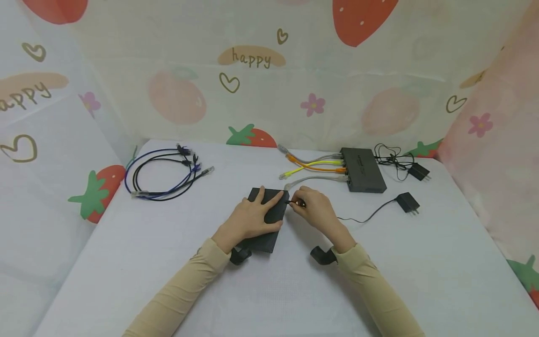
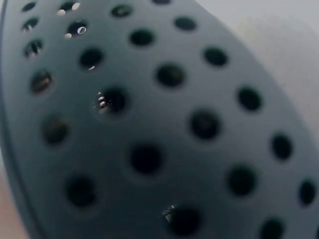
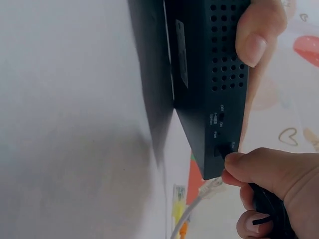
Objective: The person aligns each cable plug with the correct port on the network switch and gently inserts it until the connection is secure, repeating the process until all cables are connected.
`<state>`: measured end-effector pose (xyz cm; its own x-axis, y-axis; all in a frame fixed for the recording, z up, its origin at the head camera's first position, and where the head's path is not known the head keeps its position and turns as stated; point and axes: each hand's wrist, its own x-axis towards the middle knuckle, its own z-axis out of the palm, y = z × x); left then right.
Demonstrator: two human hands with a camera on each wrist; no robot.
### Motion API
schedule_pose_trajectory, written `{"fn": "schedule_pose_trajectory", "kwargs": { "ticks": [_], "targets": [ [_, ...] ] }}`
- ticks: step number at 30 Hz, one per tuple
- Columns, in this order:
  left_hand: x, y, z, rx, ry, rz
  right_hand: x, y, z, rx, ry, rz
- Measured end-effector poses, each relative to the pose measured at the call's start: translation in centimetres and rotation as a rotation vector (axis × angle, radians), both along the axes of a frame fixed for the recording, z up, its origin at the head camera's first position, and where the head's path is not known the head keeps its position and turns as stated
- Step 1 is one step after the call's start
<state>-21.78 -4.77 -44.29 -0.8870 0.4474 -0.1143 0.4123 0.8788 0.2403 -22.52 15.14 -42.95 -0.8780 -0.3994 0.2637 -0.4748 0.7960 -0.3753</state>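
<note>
Left grip [image 1: 254, 217]: clasping black box [image 1: 275, 213] directly beneath it, thumb [image 3: 254, 47] bent over perforated side [image 3: 225, 52]. Right grip [image 1: 317, 208]: pinching black plug [image 3: 227, 149] at port on box's side (seating depth not discernible), folded black cord [image 3: 274, 214] gathered within fingers. Power adapter [image 1: 407, 202]: on desk [image 1: 168, 262], right of right grip, cord leading toward it. Dark switch [image 1: 362, 171] with four cables [image 1: 322, 169]: beyond right grip. Coiled blue and black cables [image 1: 166, 193]: beyond left grip, leftward.

Reaches forward with both forearms [image 1: 181, 292]; grips with a splayed left hand [image 1: 252, 219], back uppermost; pinches with a curled right hand [image 1: 315, 206].
</note>
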Motion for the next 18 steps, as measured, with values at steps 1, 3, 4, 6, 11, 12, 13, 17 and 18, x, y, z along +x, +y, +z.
{"fn": "schedule_pose_trajectory", "kwargs": {
  "ticks": [1,3,4,6,11,12,13,17,18],
  "targets": [
    [0.0,0.1,0.0,-0.003,0.007,-0.004,0.0,0.0,-0.1,-0.005,0.002,0.002],
    [0.0,0.2,0.0,-0.003,0.024,-0.008,-0.1,0.1,-0.2,-0.019,0.005,0.004],
    [0.0,0.2,0.0,-0.006,0.036,-0.014,-0.1,0.1,-0.2,-0.030,0.009,0.006],
    [0.0,0.2,0.1,-0.012,0.055,-0.026,-0.3,0.1,-0.3,-0.044,0.016,0.011],
    [0.0,0.2,0.2,-0.026,0.066,-0.038,-0.4,0.4,-0.6,-0.065,0.005,0.031],
    [0.0,0.3,0.2,-0.026,0.057,-0.031,-0.5,0.6,-0.7,-0.070,-0.001,0.038],
    [0.0,0.3,0.2,-0.028,0.050,-0.025,-0.6,0.7,-0.7,-0.071,-0.013,0.045],
    [0.2,0.5,0.2,-0.043,0.034,-0.004,-0.7,1.3,-0.9,-0.068,-0.068,0.059],
    [0.3,0.6,0.1,-0.054,0.041,-0.001,-0.7,1.3,-0.9,-0.061,-0.086,0.057]
  ]
}}
